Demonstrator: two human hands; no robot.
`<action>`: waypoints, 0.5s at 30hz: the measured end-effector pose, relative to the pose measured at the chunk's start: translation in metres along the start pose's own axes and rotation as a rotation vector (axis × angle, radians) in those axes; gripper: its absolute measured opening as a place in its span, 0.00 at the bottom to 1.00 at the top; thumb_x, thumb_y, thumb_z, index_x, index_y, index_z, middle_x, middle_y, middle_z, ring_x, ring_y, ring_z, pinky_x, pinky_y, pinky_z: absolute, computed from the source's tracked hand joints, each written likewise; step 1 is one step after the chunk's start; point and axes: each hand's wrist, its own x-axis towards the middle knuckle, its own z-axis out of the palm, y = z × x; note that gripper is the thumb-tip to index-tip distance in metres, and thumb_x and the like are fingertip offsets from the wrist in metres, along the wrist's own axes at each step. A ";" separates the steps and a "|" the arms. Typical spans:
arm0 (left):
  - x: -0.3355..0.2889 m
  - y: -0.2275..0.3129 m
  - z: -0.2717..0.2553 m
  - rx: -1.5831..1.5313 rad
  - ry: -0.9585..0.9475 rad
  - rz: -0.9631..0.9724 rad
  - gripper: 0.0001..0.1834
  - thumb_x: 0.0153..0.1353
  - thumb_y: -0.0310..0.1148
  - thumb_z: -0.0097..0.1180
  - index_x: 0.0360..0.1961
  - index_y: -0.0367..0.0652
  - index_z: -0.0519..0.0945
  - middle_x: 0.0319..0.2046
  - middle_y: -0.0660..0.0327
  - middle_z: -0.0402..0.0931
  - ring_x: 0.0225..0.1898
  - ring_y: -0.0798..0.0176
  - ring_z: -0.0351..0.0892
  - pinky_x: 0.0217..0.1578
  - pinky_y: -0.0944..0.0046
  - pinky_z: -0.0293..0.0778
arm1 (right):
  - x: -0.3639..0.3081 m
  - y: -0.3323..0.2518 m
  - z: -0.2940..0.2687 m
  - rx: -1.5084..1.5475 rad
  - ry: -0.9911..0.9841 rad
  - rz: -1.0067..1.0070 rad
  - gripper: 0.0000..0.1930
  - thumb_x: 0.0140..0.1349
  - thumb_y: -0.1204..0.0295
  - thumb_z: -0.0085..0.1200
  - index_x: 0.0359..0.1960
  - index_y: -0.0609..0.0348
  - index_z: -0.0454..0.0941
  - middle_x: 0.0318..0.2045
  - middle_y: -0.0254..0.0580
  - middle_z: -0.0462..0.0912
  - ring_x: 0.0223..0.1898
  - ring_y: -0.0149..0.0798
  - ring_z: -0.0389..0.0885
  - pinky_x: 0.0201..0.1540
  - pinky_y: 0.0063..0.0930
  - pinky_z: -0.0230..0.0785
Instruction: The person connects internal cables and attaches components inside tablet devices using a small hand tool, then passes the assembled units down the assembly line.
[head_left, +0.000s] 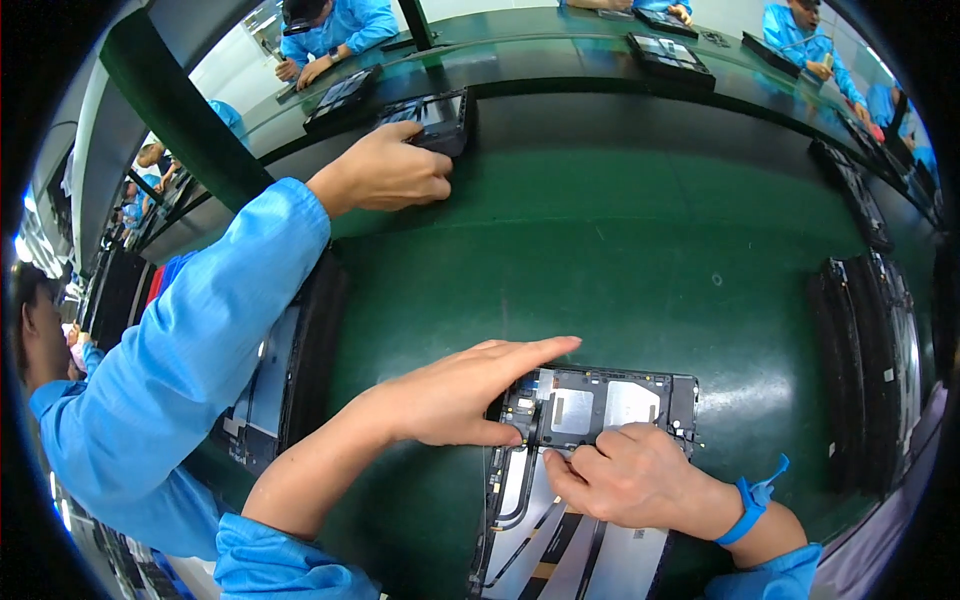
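An opened tablet [573, 412] with its inner parts bared lies on the green table, its lower end reaching the bottom of the view. My left hand [465, 395] rests at its upper left corner, fingers stretched along the top edge and thumb on the frame. Over the middle of the tablet, my right hand [635, 475] is closed, with thumb and curled fingers pressed against the inner parts. Whatever it pinches is hidden under the fingers. A blue band [757, 500] circles my right wrist.
A co-worker's blue sleeve [215, 325] crosses the left side, that hand [385, 170] touching a stack of tablets [450, 120]. Stacked tablets stand at the left [285, 375] and right [870, 370]. Beyond the green table [600, 250], more tablets [670, 58] lie before other people.
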 end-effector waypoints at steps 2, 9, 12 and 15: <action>0.008 0.013 -0.005 0.099 -0.085 -0.074 0.43 0.34 0.24 0.56 0.54 0.48 0.50 0.43 0.51 0.63 0.44 0.50 0.62 0.43 0.60 0.60 | 0.001 0.000 -0.003 -0.004 -0.028 -0.003 0.08 0.38 0.70 0.45 0.23 0.56 0.71 0.12 0.28 0.62 0.14 0.26 0.66 0.13 0.16 0.55; 0.012 0.048 0.014 0.738 -0.049 -0.091 0.31 0.41 0.29 0.48 0.51 0.53 0.57 0.28 0.57 0.68 0.32 0.57 0.71 0.29 0.62 0.67 | 0.006 -0.004 -0.016 -0.067 -0.118 0.053 0.10 0.36 0.70 0.46 0.24 0.53 0.72 0.13 0.32 0.64 0.14 0.29 0.69 0.12 0.21 0.59; 0.002 0.047 0.025 0.863 0.101 -0.029 0.25 0.42 0.32 0.47 0.47 0.50 0.62 0.24 0.60 0.69 0.28 0.61 0.71 0.26 0.65 0.66 | 0.003 0.001 -0.022 -0.011 -0.095 0.243 0.08 0.37 0.71 0.48 0.23 0.49 0.74 0.15 0.36 0.67 0.16 0.34 0.71 0.16 0.23 0.62; -0.016 0.049 0.036 1.009 0.386 -0.014 0.16 0.41 0.32 0.48 0.35 0.43 0.68 0.21 0.61 0.69 0.22 0.61 0.70 0.24 0.63 0.63 | -0.002 0.012 -0.022 0.292 0.129 0.489 0.04 0.39 0.75 0.52 0.21 0.57 0.75 0.14 0.38 0.70 0.16 0.34 0.69 0.18 0.24 0.61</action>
